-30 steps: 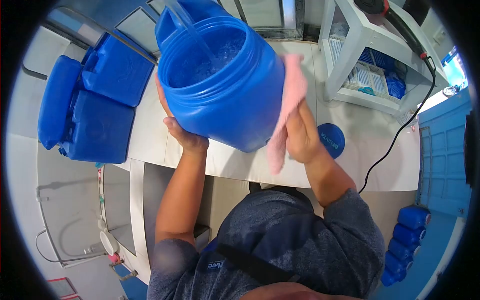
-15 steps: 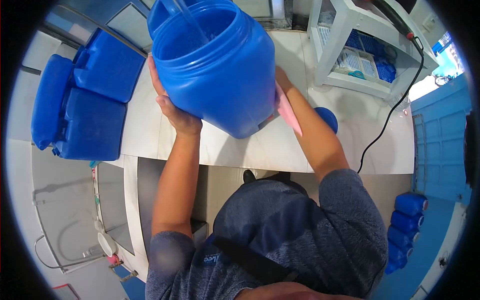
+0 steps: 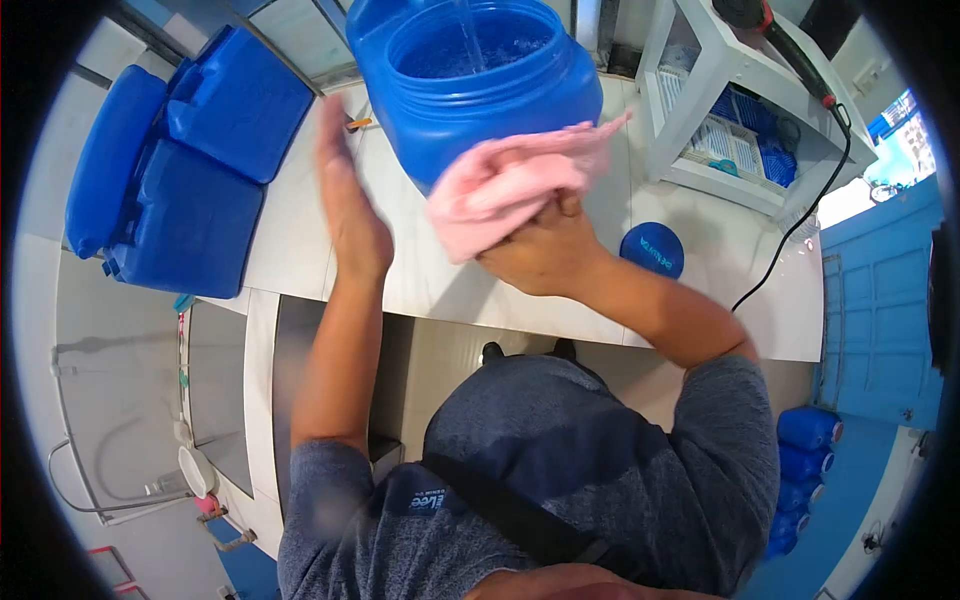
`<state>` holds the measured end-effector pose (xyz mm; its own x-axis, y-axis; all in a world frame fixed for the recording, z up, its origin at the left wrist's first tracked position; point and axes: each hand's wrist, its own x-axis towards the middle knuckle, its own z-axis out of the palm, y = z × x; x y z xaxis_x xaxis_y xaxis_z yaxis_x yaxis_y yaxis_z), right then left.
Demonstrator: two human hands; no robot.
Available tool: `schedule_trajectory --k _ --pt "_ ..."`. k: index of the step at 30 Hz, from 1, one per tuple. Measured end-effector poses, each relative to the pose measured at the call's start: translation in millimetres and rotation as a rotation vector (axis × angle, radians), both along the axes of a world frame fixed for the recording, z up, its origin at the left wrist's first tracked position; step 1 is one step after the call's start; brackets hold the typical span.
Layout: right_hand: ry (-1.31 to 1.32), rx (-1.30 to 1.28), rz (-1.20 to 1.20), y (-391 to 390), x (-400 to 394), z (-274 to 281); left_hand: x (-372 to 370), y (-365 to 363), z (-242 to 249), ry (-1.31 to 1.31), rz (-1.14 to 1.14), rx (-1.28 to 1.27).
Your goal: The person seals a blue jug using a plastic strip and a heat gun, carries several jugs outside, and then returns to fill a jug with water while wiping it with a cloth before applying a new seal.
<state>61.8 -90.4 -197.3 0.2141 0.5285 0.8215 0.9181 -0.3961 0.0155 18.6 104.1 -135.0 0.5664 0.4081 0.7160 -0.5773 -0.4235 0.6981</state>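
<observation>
A blue wide-mouthed plastic container (image 3: 490,112) stands on the white counter, its mouth uncovered. A clear stream of water (image 3: 468,40) falls into it, and the water inside looks churned. My right hand (image 3: 545,245) grips a pink cloth (image 3: 510,180), which lies against the front of the container. Left of the container, my left hand (image 3: 350,205) is apart from it, fingers stretched out and slightly blurred, holding nothing. A round blue lid (image 3: 652,250) with lettering rests on the counter to the right of my right hand.
Several blue jerrycans (image 3: 190,220) stand at the left end of the white counter (image 3: 730,300). A white cabinet (image 3: 715,185) holds trays at the right, with a black cable (image 3: 790,235) trailing down. More blue containers (image 3: 805,465) line the floor at lower right.
The container, tilted between both hands before, now stands upright farther back. My left hand has let go of it. The right hand has brought the pink cloth round to its front.
</observation>
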Motion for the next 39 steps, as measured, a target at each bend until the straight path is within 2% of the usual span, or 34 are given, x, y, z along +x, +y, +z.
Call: schedule_trajectory --k 1,3,4,5,7,9,10,11,13,16,18,21,23,24,25,26,28,29,31,33,35,36,37,38,39 --pt "-0.082 0.004 0.025 7 4 15 -12 2 5 0.008 0.114 0.049" --pt "-0.458 -0.255 0.057 14 8 50 -48 -6 -5 -0.284 0.202 0.084" --pt "-0.458 -0.256 0.056 16 0 86 -68 -13 -16 -0.292 0.17 0.061" --pt "-0.741 -0.513 -0.077 17 -11 129 -79 -28 -32 -0.275 0.119 -0.005" --pt "-1.02 -0.773 -0.216 42 -21 147 -84 -69 -54 -0.171 0.033 -0.215" --pt "0.526 -0.742 0.206 71 -23 128 -75 -89 -46 -0.015 -0.227 -0.448" --pt "0.346 -0.658 0.166 69 -26 131 -72 -84 -51 -0.018 -0.226 -0.45" --pt "0.172 -0.565 0.106 67 -31 143 -69 -74 -57 0.081 -0.413 -0.534" --pt "0.113 -0.365 0.356 49 -24 173 -55 -49 -57 0.171 -0.607 -0.606" --pt "0.041 0.048 0.432 1 -18 172 -5 3 -35 0.39 -0.478 -0.444" --pt "0.072 0.333 0.407 -28 -3 167 35 32 -18 0.54 -0.379 -0.345" --pt "0.38 0.758 0.274 -65 43 154 87 20 28 0.458 -0.269 -0.631" --pt "0.588 0.861 0.192 -53 100 134 91 13 60 0.648 -0.265 -0.838" --pt "0.682 0.801 0.142 -48 131 116 117 40 22 0.53 -0.24 -0.778" --pt "0.598 0.562 -0.067 -45 166 86 142 66 -14 0.41 -0.215 -0.716" --pt "0.549 0.449 -0.099 -36 212 42 167 91 -50 0.294 -0.19 -0.652" --pt "0.635 0.229 -0.129 -18 248 -23 108 33 -18 0.48 -0.434 -0.935" --pt "0.691 0.148 -0.177 -10 250 -41 123 54 -77 0.333 -0.173 -0.568" --pt "0.78 0.009 -0.294 -3 243 -64 76 27 -80 0.639 -0.294 -0.836" --pt "0.831 -0.049 -0.348 -1 237 -69 38 15 -108 0.707 -0.287 -0.561" --pt "0.859 -0.064 -0.372 0 235 -70 12 2 -94 0.929 -0.264 -0.577" --pt "0.866 -0.059 -0.379 -2 236 -71 3 7 -111 0.927 -0.26 -0.579" --pt "0.876 -0.048 -0.376 -2 235 -73 -5 10 -117 0.858 -0.289 -0.195" --pt "0.878 -0.031 -0.364 -2 237 -72 -16 0 -125 0.669 -0.29 -0.041" --pt "0.886 0.003 -0.333 -3 236 -74 -28 -17 -112 0.476 -0.272 0.107"
